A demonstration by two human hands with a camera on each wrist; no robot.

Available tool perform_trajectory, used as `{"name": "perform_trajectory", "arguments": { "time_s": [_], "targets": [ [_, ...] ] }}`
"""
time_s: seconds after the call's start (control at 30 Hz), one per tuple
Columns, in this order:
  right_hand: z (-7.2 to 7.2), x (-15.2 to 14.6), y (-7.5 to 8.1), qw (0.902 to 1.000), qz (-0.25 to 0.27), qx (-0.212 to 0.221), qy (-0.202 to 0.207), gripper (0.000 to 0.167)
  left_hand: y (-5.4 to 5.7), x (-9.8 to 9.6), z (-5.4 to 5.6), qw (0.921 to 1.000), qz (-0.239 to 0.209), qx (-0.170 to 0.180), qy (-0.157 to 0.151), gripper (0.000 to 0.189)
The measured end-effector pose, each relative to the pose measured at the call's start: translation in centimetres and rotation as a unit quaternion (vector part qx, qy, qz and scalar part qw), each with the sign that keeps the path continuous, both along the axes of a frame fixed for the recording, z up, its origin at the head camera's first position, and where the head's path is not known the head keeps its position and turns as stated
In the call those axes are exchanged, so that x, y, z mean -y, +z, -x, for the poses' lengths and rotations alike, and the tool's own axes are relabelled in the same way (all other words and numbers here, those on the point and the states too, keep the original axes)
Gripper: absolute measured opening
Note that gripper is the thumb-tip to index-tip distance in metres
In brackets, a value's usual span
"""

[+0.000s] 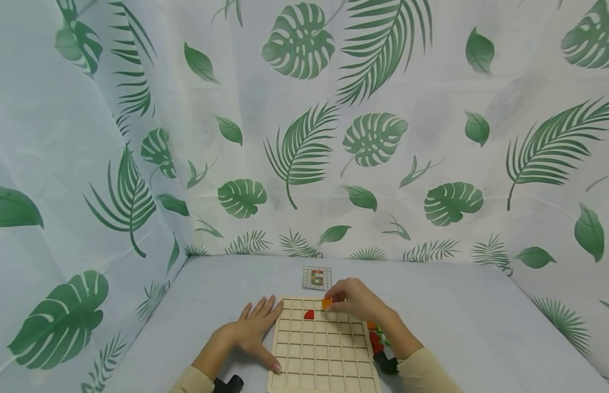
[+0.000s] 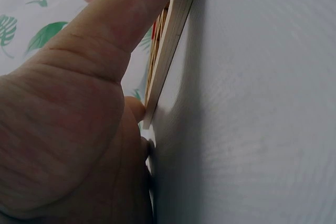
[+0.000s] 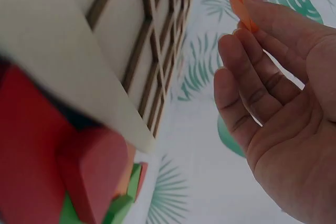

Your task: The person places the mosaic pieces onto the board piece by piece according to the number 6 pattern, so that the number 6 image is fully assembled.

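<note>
Just over the board [image 1: 327, 352], the right hand [image 1: 355, 299] pinched an orange block [image 1: 326, 303] in its fingers; left of them lay a red piece [image 1: 309, 315]. The left hand [image 1: 253, 332], fingers apart, touched the board's edge.

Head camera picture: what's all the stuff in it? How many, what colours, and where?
Grid board: one, pale wood, on the table
Red piece: one, red, on the board, toward its far edge
Orange piece: one, orange, at the board's far edge
Loose pieces: too hidden to count; red, orange, green, right of the board
Card: one, whitish with a coloured pattern, beyond the board
Table: one, pale, underneath
Leafy cloth: sheets uncountable, white and green, behind and at the sides
Black gadgets: two, black, one near each wrist
Sleeves: two, beige, near edge
Hands: two, bare; left touching the board, right pinching the orange piece
</note>
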State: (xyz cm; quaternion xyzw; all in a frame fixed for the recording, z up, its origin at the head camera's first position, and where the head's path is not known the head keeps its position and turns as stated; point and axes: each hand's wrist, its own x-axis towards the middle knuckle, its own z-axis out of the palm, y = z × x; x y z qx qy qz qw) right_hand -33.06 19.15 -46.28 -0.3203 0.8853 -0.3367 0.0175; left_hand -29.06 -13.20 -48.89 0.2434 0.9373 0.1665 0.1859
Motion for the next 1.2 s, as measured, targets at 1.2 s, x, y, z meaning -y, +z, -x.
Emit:
{"name": "perform_trajectory", "arguments": {
  "time_s": [1.2],
  "targets": [
    [0.5,2.6,-0.9,0.9923,-0.117,-0.025,0.031,0.018,-0.4,0.1,0.2,1.0,-0.001,-0.007,0.001,0.144]
  ]
}}
